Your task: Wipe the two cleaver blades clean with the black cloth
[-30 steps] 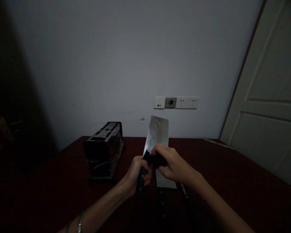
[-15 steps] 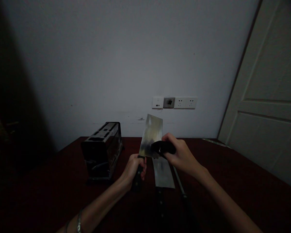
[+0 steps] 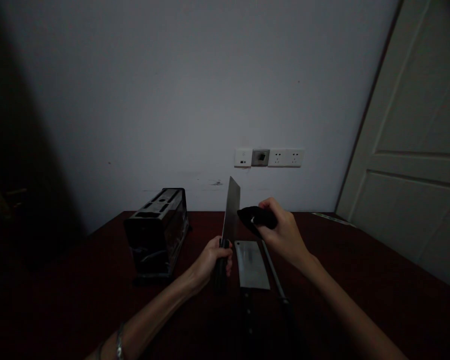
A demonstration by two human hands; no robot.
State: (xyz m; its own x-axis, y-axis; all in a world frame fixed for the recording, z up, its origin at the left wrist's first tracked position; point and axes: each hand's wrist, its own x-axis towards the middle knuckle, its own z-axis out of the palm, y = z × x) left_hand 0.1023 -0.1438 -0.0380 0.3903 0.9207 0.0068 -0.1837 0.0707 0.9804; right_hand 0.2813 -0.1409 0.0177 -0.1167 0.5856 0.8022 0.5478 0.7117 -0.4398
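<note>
My left hand (image 3: pixel 213 260) is closed around the black handle of a cleaver (image 3: pixel 231 210), whose blade points up and is turned nearly edge-on to me. In my right hand (image 3: pixel 283 230) is a bunched black cloth (image 3: pixel 257 219), pinched between thumb and fingers just right of the blade. Whether the cloth touches the blade I cannot tell. Below my hands a second cleaver (image 3: pixel 253 265) lies flat on the dark red table, its black handle toward me. Beside it lies a sharpening steel (image 3: pixel 273 267) with a dark handle.
A black knife block (image 3: pixel 155 235) with slots in its top stands on the table (image 3: pixel 97 280) to the left. Behind the table is a pale wall with sockets (image 3: pixel 285 158). A light panelled door (image 3: pixel 412 150) is at the right.
The cleaver in my left hand has turned from showing its broad face to nearly edge-on. My right hand with the cloth has shifted slightly right, off the blade's face.
</note>
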